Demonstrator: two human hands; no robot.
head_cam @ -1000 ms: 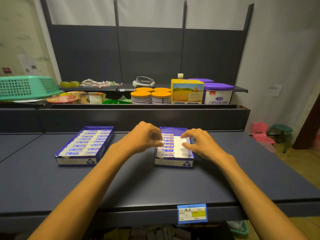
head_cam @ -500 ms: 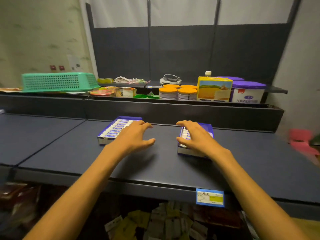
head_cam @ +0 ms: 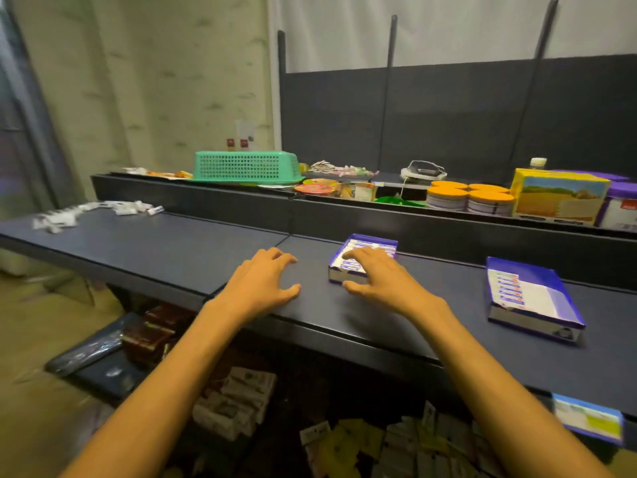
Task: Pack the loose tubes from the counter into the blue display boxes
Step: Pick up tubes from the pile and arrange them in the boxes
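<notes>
Loose tubes point(head_cam: 93, 213) lie scattered in a white, blurred pile at the far left end of the dark counter point(head_cam: 165, 250), well apart from both boxes and both hands. Near blue display box point(head_cam: 362, 258) sits mid-counter by the back ledge, rows of tubes inside; right hand point(head_cam: 375, 277) hovers over its front left corner, fingers spread and lightly bent, gripping nothing, cannot tell if the fingertips touch the box. Left hand point(head_cam: 265, 281) is just left of that box over bare counter, palm down, fingers splayed and relaxed, thumb out, holding nothing; contact with the surface unclear. Second blue display box point(head_cam: 531, 298) lies further right, near the counter's front edge, tilted to the view, one column of tubes along its left side, the rest showing white floor. Behind, on the raised shelf: green basket point(head_cam: 244, 166) upside down, orange-lidded jars point(head_cam: 465, 196), yellow carton point(head_cam: 558, 198), purple-lidded tub point(head_cam: 620, 208). Blue-yellow price tag point(head_cam: 586, 419) on the counter's front lip at right. Packets point(head_cam: 238, 401) heaped under the counter.
</notes>
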